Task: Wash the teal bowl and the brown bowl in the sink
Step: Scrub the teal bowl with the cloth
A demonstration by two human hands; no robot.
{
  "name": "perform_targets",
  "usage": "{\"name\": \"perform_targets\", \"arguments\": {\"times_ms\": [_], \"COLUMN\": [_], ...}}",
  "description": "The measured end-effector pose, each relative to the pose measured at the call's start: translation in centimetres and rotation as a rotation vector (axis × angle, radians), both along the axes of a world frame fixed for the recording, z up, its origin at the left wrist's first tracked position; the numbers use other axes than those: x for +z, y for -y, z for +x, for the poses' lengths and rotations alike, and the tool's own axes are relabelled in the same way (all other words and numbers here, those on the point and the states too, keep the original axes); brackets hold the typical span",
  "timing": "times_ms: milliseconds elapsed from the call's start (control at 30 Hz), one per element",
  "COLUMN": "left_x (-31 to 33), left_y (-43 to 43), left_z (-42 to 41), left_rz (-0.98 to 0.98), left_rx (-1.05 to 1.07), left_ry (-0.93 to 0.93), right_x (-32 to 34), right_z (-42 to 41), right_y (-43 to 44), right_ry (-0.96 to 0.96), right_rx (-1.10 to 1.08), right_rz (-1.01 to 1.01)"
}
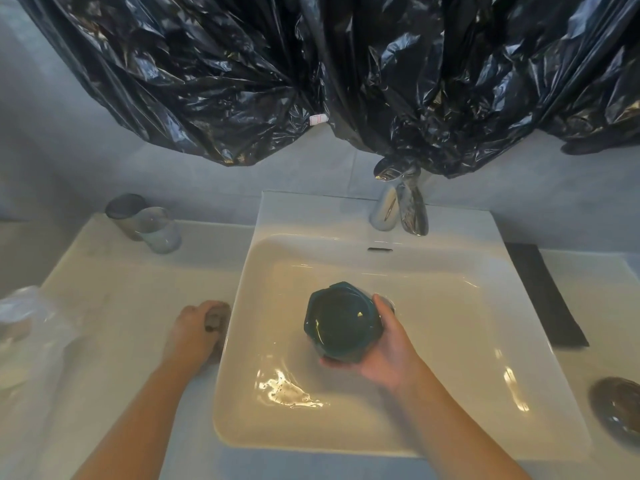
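The teal bowl [341, 322] is held over the middle of the white sink [433, 306], its opening facing up towards me. My right hand [388, 351] grips it from the right side and below, thumb on the rim. On the counter left of the basin, my left hand [194, 336] curls around a grey-brown sponge [218, 317]. The brown bowl [620, 410] sits on the counter at the far right edge. A wet patch glints on the basin floor near the front.
A chrome tap [401, 202] stands behind the basin, no water running from it. Two glass tumblers [145, 223] stand at the back left. Clear plastic wrap [27, 320] lies at the far left. A dark mat [543, 292] lies right of the sink. Black plastic sheeting [311, 71] hangs above.
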State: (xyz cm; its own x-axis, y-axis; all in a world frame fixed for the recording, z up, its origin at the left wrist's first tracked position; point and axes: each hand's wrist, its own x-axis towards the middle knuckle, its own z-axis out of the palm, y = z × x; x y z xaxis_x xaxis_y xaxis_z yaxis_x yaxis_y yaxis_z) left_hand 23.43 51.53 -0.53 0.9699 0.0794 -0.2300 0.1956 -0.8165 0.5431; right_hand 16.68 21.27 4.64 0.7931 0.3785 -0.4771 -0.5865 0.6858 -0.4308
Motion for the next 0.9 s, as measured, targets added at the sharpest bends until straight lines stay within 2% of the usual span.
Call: {"name": "perform_targets", "arguments": {"times_ms": [100,167,267,500,567,667,733,900], "left_x": [3.9,7.0,10.6,11.9,11.1,8.9,7.7,5.8], "left_y": [0.8,2.4,5.8,13.8,15.6,18.0,18.7,20.1], "left_z": [0.8,0.6,-0.4,-3.3,-3.1,-2.1,-1.8,-1.9], "left_rz": [-0.124,-0.201,-0.252,-0.487,-0.414,-0.145,0.015,0.089], "left_rx": [0.09,0.065,-0.143,-0.576,-0.686,-0.935,-1.019,-1.064], "left_ry": [0.119,0.222,0.369,0.345,0.405,0.594,0.608,0.532], "right_x": [0.1,0.4,1.1,1.2,0.8,0.1,-0.3,-0.6], "right_z": [0.0,0.0,-0.1,0.1,0.1,0.1,0.3,0.8], "right_y": [0.5,0.8,1.6,4.9,5.8,7.0,7.6,8.8], "right_ry": [-0.004,-0.006,0.017,0.018,0.033,0.093,0.129,0.174], "right_rx": [-0.024,-0.034,-0.035,-0.158,-0.184,-0.194,-0.192,-0.222], "right_rz": [0.0,0.007,0.014,-0.011,-0.007,0.002,-0.015,-0.085]}}
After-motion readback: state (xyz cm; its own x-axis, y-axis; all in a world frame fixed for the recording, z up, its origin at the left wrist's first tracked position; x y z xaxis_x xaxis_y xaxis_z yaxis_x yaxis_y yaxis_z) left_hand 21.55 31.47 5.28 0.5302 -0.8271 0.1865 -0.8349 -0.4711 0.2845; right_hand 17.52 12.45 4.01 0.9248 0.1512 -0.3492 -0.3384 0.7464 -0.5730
